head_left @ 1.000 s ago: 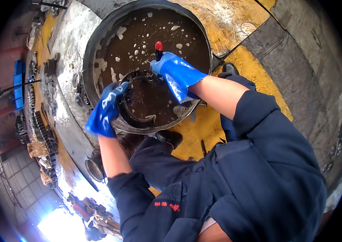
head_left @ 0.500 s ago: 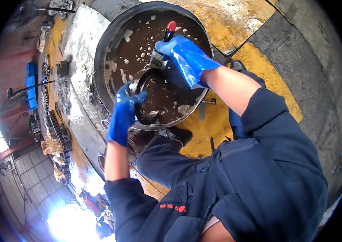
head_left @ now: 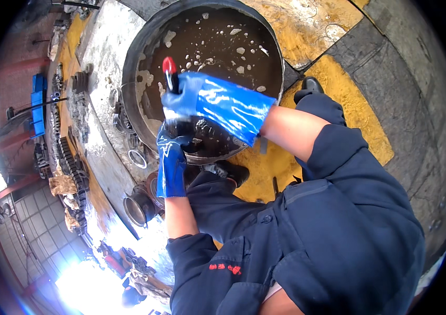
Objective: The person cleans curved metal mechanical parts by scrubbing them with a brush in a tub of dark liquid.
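Blue gloves cover both my hands. My right hand [head_left: 191, 97] is closed around the handle of a brush [head_left: 170, 72], black with a red end pointing up. Its bristles are hidden below the glove. My left hand [head_left: 170, 152] grips a dark curved metal ring [head_left: 183, 129] at the near left side of a round tub [head_left: 130, 100]. Only a small piece of the ring shows, since my right hand covers most of it. Brown liquid with patches of foam [head_left: 240, 51] fills the tub.
Metal rings [head_left: 137, 158] and a small metal pot [head_left: 138, 207] lie left of the tub. Rows of dark parts [head_left: 73, 160] line the left side. Yellow and grey mats [head_left: 346, 97] cover the floor at right. A bright glare sits at lower left.
My right hand has moved left and nearer with the brush, over the ring. My left hand has shifted slightly right and nearer, and the ring, earlier plainly seen, is now mostly covered.
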`<state>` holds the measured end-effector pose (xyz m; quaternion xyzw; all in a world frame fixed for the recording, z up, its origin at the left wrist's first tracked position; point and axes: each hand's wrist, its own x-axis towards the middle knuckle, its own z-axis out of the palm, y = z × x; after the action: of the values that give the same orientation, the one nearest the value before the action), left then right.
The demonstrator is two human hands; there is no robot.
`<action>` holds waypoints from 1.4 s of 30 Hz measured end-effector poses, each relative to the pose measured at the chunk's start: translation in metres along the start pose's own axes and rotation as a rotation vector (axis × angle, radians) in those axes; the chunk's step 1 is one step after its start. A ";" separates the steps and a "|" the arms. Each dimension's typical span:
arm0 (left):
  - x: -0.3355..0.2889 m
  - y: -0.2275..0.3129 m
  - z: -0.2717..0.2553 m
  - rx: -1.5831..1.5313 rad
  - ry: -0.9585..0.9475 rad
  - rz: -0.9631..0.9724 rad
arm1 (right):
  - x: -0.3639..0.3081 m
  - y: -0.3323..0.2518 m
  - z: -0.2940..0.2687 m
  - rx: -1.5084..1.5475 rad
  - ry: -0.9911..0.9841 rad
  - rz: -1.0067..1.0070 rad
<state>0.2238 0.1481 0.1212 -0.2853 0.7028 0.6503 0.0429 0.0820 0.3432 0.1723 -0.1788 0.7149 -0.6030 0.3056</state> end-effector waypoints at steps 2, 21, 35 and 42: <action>-0.003 0.000 0.006 0.031 0.040 0.072 | -0.006 -0.019 -0.028 -0.053 0.053 0.157; -0.005 0.001 0.013 -0.062 0.057 0.057 | 0.033 0.031 -0.078 -0.200 0.322 0.192; 0.004 -0.005 0.013 -0.124 0.064 0.046 | 0.026 0.002 -0.059 -0.252 0.164 0.274; 0.000 0.003 0.012 -0.120 0.148 0.069 | 0.036 0.045 -0.052 -0.229 0.276 0.304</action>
<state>0.2184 0.1588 0.1219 -0.3104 0.6731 0.6695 -0.0487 0.0263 0.3692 0.1254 -0.0182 0.8322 -0.4838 0.2701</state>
